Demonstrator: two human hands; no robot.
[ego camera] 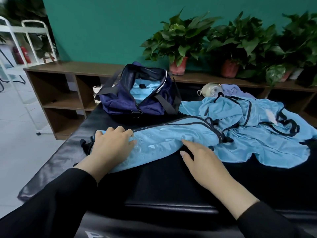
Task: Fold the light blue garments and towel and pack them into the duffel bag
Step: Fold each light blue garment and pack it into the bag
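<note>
On the black surface [56, 162], the left hand [111, 145] presses flat, fingers relaxed, on a folded light blue garment [159, 141]. Behind sits the open navy duffel bag [120, 102], blue cloth inside. The right hand [205, 162], fingers straight, touches the garment's edge; a crumpled blue pile [257, 131] lies rightward.

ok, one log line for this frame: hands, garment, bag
left hand: flat on garment | right hand: open, fingertip at garment edge | duffel bag: unzipped, blue fabric inside | pile: unfolded
</note>
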